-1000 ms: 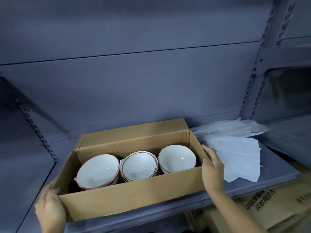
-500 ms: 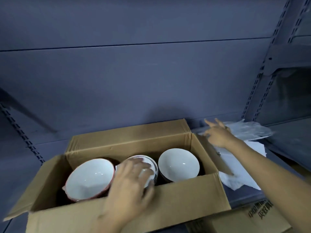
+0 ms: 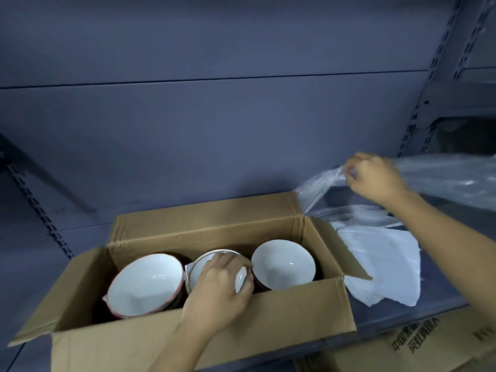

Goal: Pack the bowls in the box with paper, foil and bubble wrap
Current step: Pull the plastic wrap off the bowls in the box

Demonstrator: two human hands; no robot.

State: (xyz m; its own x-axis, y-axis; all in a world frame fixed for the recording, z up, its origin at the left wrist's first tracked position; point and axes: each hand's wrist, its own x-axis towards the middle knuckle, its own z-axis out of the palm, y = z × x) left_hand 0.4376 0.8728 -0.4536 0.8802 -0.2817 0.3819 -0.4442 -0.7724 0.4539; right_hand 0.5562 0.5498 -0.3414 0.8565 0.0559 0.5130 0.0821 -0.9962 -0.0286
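Carton (image 3: 429,345) lettering illegible | left grip (image 3: 220,294) holds bowl (image 3: 197,269) | right grip (image 3: 375,181) pinches film (image 3: 322,186)

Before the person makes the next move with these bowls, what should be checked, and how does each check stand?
1. Grip: the right hand pinches the clear plastic sheet in its fingers: ok.
2. Hold: the left hand curls over the rim of the middle white ceramic bowl: ok.
3. The flaps of the brown cardboard box are open: ok.
4. Padding at the box bottom: cannot tell.
5. The white paper sheet lies ready on the grey shelf beside the box: ok.
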